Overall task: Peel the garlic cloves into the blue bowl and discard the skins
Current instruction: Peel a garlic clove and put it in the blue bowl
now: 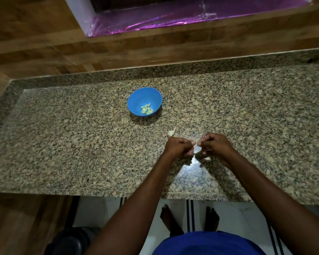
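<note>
- Peeling step in hand, judging by the pose: left hand [179, 146] and right hand [213, 144] meeting knuckle to knuckle low over the bench [81, 144], just nearer than the middle.
- Fingers [191, 143] of both hands curling tight, seemingly pinching one small garlic clove [197, 143] between them; only a pale sliver showing at the thumbs, so hard telling clove from skin.
- Thin pale strip [194, 153] poking out under the hands, likely loosened skin; too small for being sure.
- Blue bowl [136, 97] sitting farther back on the bench, well apart from the hands, upright.
- Peeled cloves [147, 108] already lying in a small heap at the bowl's bottom, so task looking partly done.
- One unpeeled clove [171, 132] waiting on the bench just beyond the left hand, between hands and bowl.
- Next move probably calling for stripping the remaining skin, reaching forward and dropping the bare clove in the bowl, then taking the waiting clove; skins needing discarding, with no bin plainly identifiable.
- Bench being speckled granite with a raised back edge, glossy patch reflecting light near the hands.
- Wood-look wall [44, 34] behind, purple shiny sheet [173, 17] lining a recess above.
- Bare feet [170, 221] standing on pale floor below the bench edge; dark round object at lower left, unclear.
</note>
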Demonstrator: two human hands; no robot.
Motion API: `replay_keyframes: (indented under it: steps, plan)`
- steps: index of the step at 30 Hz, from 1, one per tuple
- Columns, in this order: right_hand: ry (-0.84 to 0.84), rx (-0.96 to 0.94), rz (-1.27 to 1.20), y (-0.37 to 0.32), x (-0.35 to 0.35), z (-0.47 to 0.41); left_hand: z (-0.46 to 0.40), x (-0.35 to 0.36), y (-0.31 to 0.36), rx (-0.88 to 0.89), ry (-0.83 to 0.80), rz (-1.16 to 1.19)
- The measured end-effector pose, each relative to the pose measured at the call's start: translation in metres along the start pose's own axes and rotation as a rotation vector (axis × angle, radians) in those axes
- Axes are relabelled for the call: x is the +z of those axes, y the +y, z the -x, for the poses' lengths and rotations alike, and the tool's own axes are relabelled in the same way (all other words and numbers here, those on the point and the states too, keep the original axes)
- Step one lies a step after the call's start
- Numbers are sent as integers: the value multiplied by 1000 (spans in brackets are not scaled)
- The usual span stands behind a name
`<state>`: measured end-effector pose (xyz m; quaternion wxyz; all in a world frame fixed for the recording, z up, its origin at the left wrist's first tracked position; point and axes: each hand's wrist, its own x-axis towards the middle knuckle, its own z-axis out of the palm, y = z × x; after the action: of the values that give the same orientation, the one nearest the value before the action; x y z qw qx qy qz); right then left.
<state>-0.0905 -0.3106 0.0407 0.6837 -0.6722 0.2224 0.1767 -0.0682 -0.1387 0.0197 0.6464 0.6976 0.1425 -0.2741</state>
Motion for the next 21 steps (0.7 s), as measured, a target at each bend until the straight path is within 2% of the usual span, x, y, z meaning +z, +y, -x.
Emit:
replay_keyframes:
  steps: [3,8,10,14,21]
  plan:
    - [11,-19,158,5,-2,-3,0,-1,-5,0,5,-37]
    - [113,-206,728,13,-1,-11,-4,1,-11,39,89,-277]
    - [108,-233,854,19,-1,-13,-6,4,-14,77,97,-388]
    - [117,-264,952,25,1,-9,0,4,-18,138,222,-657]
    - [124,-329,957,30,12,-15,-2,-32,-27,200,434,-608]
